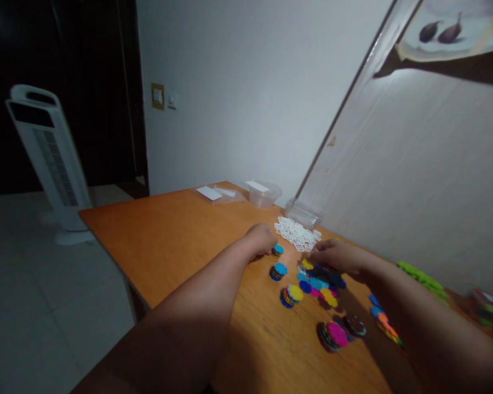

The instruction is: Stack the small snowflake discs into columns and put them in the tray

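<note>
My left hand (pixel 262 239) is closed beside a small stack of scalloped discs (pixel 277 250) with a blue one on top; its fingertips are hidden. My right hand (pixel 332 255) reaches over a loose pile of flower-shaped discs (pixel 318 283) in blue, yellow, pink and dark colours. Its fingers are drawn together right by a yellow disc (pixel 307 264); whether they grip it is unclear. Nearer to me stand a blue-topped stack (pixel 278 271), a yellow-topped stack (pixel 291 295), a pink-topped stack (pixel 333 336) and a brown-topped stack (pixel 354 326).
White lattice-like pieces (pixel 298 234) lie beyond my hands, before a clear plastic box (pixel 303 212). Farther back are a round clear tub (pixel 264 193) and a plastic bag (pixel 221 193). Orange and blue pieces (pixel 385 323) and green pieces (pixel 422 278) lie rightward, along the wall.
</note>
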`<state>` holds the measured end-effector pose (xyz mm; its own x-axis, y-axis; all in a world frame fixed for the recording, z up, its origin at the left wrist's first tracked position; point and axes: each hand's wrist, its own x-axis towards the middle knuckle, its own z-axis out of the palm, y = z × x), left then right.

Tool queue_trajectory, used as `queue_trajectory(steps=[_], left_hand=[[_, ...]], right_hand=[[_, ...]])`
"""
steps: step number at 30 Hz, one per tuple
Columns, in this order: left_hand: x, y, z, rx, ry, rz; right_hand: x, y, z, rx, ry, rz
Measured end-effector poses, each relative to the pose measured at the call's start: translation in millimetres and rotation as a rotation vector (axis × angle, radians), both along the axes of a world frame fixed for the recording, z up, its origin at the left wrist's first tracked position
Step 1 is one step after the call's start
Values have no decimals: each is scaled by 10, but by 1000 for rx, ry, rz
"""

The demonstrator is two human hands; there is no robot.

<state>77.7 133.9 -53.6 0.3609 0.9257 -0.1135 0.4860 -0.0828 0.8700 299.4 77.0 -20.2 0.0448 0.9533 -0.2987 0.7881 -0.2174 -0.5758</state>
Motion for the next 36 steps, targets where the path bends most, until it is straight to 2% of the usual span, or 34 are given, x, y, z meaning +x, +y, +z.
queue_trajectory(steps=[2, 5, 8, 12, 17, 21, 26, 31, 36], left_hand=[[-5, -10, 11, 7, 13, -3], [-14, -19, 23, 41, 45, -4], [-21, -19, 25, 50, 42, -17], [-22, -19, 16, 54, 23, -15], [-14, -19, 12, 41, 18, -10], [-7, -11, 14, 35, 28, -7], [-6, -8, 11, 15, 4, -3], [-6, -9, 6, 27, 16, -8], [-11, -17, 17, 23, 28, -15]], right_hand=[[-137, -47, 33, -44, 189, 36], [-375, -107, 73, -66, 304, 48], [-552, -131, 71, -78, 283, 36], [-632, -124, 21, -89, 233, 41], [-482, -59, -3, -52, 275, 34], [-184, 43, -25, 64, -7, -26], [89, 146, -159, 144, -212, -46], [93, 190, -261, 153, -261, -29], [14, 188, -216, 152, -167, -59]])
